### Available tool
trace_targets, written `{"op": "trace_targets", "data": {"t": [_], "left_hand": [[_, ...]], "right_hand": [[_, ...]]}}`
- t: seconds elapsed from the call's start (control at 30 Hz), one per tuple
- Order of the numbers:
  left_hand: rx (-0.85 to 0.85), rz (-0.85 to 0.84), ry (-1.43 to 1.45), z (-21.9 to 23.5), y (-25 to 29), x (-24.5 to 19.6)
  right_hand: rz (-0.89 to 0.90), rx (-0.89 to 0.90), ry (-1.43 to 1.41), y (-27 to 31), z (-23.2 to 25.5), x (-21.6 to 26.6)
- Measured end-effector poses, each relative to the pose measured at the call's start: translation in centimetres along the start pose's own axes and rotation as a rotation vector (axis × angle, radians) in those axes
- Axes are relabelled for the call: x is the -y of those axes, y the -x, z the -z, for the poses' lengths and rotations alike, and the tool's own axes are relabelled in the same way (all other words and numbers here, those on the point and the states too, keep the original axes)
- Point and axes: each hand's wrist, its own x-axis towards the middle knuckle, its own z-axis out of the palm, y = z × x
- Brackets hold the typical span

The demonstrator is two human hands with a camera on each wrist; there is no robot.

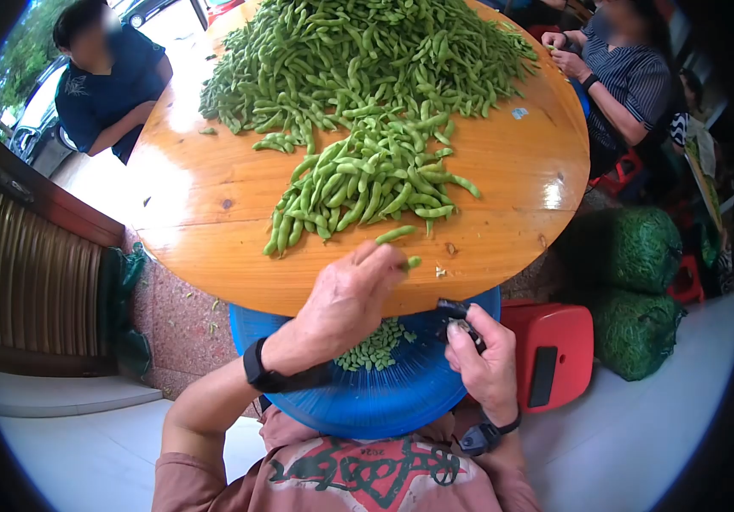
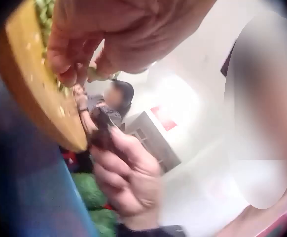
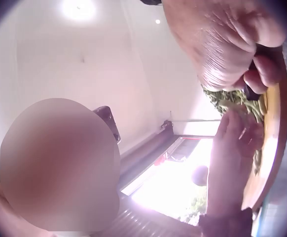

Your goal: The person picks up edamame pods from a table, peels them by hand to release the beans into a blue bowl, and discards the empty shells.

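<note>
My left hand [image 1: 345, 294] pinches a green soybean pod [image 1: 414, 263] over the near edge of the wooden table [image 1: 205, 247]. Another pod [image 1: 396, 234] lies just beyond its fingers. Held in my right hand [image 1: 488, 363] is a small black tool [image 1: 452, 311]; its kind is unclear. In the left wrist view the pod [image 2: 101, 74] shows at my left fingertips, above the dark tool [image 2: 103, 129]. A small heap of pods [image 1: 367, 179] sits in front of me. Below the table edge, shelled beans [image 1: 377, 348] lie in a blue basin [image 1: 418, 397].
A large mound of pods [image 1: 367, 51] covers the far part of the table. Red stools [image 1: 571, 341] and stuffed green net sacks [image 1: 635, 333] stand at the right. One person [image 1: 107, 85] is at the far left, another [image 1: 614, 77] at the far right.
</note>
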Motion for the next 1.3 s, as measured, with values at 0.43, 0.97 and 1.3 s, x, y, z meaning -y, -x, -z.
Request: {"op": "trace_targets", "data": {"t": [0.43, 0.97, 1.3], "left_hand": [[0.082, 0.464, 0.478, -2.0, 7.1, -0.9], [0.101, 0.754, 1.234, -3.3, 8.8, -0.7], [0.010, 0.310, 0.279, -2.6, 8.6, -0.7]], "right_hand": [[-0.257, 0.191, -0.472, 0.3, -3.2, -0.3], [-0.278, 0.274, -0.550, 0.5, -2.7, -1.7], [0.017, 0.198, -0.007, 0.4, -2.5, -1.3]]}}
